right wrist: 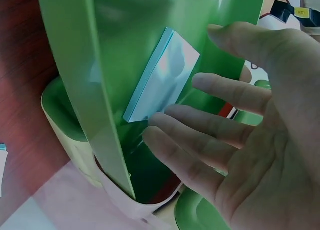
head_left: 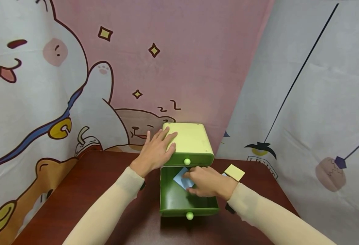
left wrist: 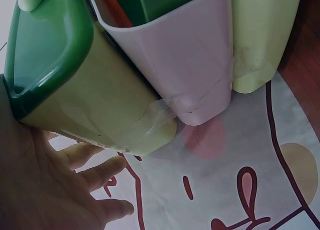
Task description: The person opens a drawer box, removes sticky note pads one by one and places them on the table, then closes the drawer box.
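A small drawer unit with a pale yellow top point(head_left: 190, 137) stands on the table, a green drawer point(head_left: 174, 200) pulled out below its top one. My left hand point(head_left: 155, 149) rests with spread fingers on the unit's top left edge; the left wrist view shows its fingers point(left wrist: 100, 172) extended beside the yellow side. Inside the pulled-out drawer lies a light blue pad of sticky notes point(right wrist: 165, 78). My right hand point(head_left: 207, 182) is over that drawer, palm down, its fingers loosely extended. Its fingertips point(right wrist: 162, 121) are right at the pad's edge, not curled round it.
A yellow pad of notes point(head_left: 234, 173) lies on the dark red table point(head_left: 106, 190) right of the unit, partly over something light blue. Below the top section, a pink casing point(left wrist: 175, 65) shows in the left wrist view. A printed cartoon curtain point(head_left: 194, 68) hangs behind the table.
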Motion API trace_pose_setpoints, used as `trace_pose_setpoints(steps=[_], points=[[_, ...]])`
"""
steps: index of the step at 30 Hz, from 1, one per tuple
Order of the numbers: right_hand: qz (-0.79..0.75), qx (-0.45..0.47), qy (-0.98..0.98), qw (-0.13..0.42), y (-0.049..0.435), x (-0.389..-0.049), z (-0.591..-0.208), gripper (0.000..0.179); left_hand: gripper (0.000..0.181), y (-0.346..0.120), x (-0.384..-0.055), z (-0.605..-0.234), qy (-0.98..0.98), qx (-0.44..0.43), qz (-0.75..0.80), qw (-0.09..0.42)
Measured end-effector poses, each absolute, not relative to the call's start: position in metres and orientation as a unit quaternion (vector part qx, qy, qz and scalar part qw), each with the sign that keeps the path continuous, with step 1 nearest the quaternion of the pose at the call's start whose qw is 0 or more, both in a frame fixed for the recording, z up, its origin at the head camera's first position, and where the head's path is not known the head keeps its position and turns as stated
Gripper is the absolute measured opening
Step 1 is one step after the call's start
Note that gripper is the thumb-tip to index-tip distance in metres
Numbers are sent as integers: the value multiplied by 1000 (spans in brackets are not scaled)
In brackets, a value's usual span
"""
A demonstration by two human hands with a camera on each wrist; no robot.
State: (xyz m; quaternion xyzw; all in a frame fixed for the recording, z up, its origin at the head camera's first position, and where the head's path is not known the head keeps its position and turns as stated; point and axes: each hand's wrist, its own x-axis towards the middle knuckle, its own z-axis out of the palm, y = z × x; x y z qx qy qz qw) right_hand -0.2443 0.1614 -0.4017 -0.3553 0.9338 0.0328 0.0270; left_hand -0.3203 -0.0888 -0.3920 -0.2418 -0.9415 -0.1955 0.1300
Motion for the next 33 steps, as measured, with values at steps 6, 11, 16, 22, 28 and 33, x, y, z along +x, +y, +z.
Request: trace_pose_setpoints(steps=[6, 11, 16, 22, 28, 33], points=[[23, -370, 928, 46, 158, -246, -401, 45, 67, -89, -320, -392, -942, -241, -195, 131], [1, -386, 920, 67, 156, -248, -399, 42, 67, -90, -320, -390, -942, -240, -194, 130], [11, -410, 910, 64, 153, -251, -397, 42, 67, -90, -320, -389, -944, -239, -188, 130], [36, -430, 901, 41, 147, -253, -397, 47, 67, -90, -320, -389, -944, -240, -187, 127], [51, -431, 900, 42, 140, -253, -398, 49, 67, -90, -320, -389, -944, -244, -186, 125], [73, -426, 901, 43, 134, -252, -402, 53, 67, -90, -320, -390, -943, -244, -188, 124]])
